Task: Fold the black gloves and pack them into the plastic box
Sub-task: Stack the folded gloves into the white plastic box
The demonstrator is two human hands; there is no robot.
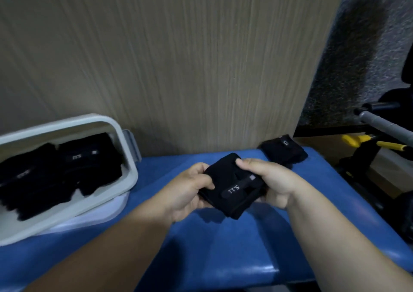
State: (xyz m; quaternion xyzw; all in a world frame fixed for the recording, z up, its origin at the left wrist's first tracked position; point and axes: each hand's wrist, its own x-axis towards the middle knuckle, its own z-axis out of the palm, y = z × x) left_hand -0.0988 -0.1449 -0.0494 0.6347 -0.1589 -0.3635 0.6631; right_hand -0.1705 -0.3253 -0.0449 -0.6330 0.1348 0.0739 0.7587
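Note:
A black glove [232,189] with a white-lettered strap hangs a little above the blue bench [223,242], folded over on itself. My left hand [190,189] pinches its left edge with thumb on top. My right hand [268,180] grips its right side, thumb laid across the top. Another black glove [283,151] lies on the bench's far right corner. The plastic box [125,180], pale grey, stands at the left and holds several folded black gloves [55,175].
A wooden panel [178,57] rises directly behind the bench. The box rests on its white lid [105,213]. At the right, beyond the bench edge, stand black equipment, a grey bar [384,124] and yellow handles [357,140].

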